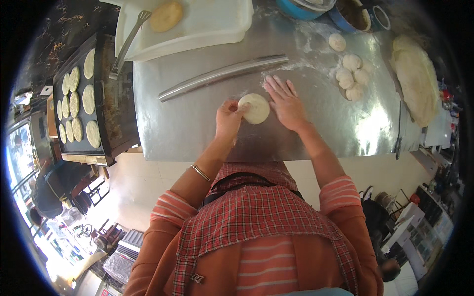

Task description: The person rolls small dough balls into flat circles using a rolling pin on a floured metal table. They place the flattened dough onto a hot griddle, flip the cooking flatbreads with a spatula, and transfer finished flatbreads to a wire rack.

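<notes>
My left hand [230, 115] pinches the left edge of a round, flattened piece of dough [255, 108] between thumb and fingers, at the near part of the metal worktop [177, 129]. Flat and palm down, my right hand [287, 103] lies just right of that dough with its fingers pointing away from me, holding nothing that shows. Beyond both hands a metal rolling pin [224, 76] lies aslant. Several floured dough balls [351, 62] are grouped at the right, with one ball [337, 42] a little farther off. A large mass of dough [415, 81] rests at the far right.
A griddle [79, 111] with several flat dough rounds adjoins the worktop's left side. A slotted turner [131, 42] leans over a white tray [189, 46] holding one flatbread [166, 16]. Blue containers [346, 20] stand at the back; a long knife [399, 129] lies at right. People are in the background.
</notes>
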Demonstrator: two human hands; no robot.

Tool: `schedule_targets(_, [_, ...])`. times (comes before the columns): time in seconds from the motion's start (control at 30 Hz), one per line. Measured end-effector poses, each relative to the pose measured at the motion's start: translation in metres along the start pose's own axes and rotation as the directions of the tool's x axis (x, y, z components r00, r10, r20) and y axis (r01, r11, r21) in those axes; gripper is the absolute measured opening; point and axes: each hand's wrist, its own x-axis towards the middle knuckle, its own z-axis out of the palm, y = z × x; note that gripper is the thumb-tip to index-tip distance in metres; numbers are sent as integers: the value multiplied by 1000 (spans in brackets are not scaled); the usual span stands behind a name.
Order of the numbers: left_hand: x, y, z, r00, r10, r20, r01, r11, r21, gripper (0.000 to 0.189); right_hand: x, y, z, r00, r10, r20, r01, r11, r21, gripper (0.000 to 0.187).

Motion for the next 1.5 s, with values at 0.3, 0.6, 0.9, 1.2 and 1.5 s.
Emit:
schedule_targets(0.3, [-9,-20,-29,934,356,-5,-319,842,434,19,0,-75,-3,969,185,-162,-159,974,159,54])
schedule_targets(0.6, [25,26,30,396,603,692,-763,-204,614,24,76,25,-34,969,47,-244,-24,995,95,48])
schedule_targets(0.9, [1,1,-3,700,625,345,-412,-41,910,61,-75,43,-48,857,458,-239,-462,886,41,54])
schedule_targets(1.2, [15,4,14,682,503,531,-522,-174,835,72,-106,4,-41,791,543,-283,-558,829,31,60])
schedule_targets(1.5, [27,49,-41,901,-162,402,-389,105,915,40,-93,2,-20,712,610,-348,-628,775,74,53])
